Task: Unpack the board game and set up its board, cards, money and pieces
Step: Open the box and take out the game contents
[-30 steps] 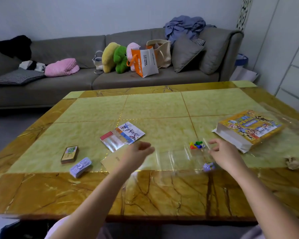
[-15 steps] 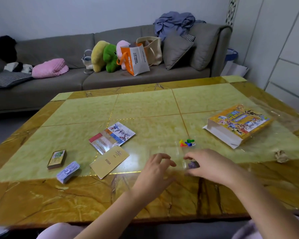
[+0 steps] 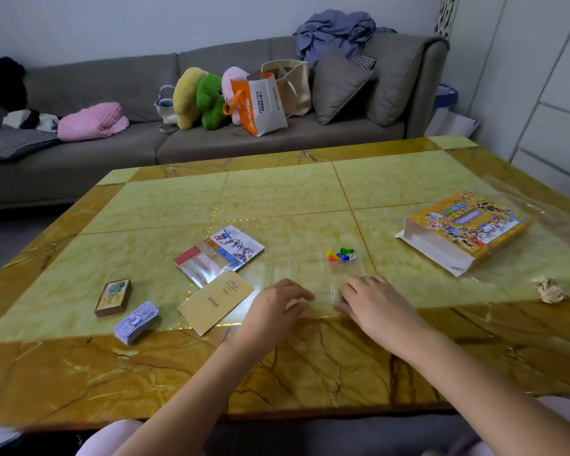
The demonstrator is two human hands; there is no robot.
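Note:
A clear plastic bag (image 3: pixel 313 278) lies flat on the table (image 3: pixel 277 199), with small coloured game pieces (image 3: pixel 341 255) at its far end. My left hand (image 3: pixel 277 306) holds the bag's near left part with curled fingers. My right hand (image 3: pixel 374 299) holds the near right part, its fingers bent over the film and hiding what lies under them. The yellow game box (image 3: pixel 468 228) sits at the right on loose wrap. A wrapped printed sheet (image 3: pixel 219 255), a tan booklet (image 3: pixel 216 301), a card deck (image 3: pixel 113 297) and a stack of paper money (image 3: pixel 137 320) lie to the left.
A crumpled paper ball (image 3: pixel 548 290) lies near the table's right edge. Behind the table stands a grey sofa (image 3: pixel 211 146) with plush toys, bags, cushions and clothes. White cabinet doors (image 3: pixel 556 120) are on the right.
Both hands came down and closer together, bringing the clear bag from a stretched hold above the table to lying on it. The view shifted slightly.

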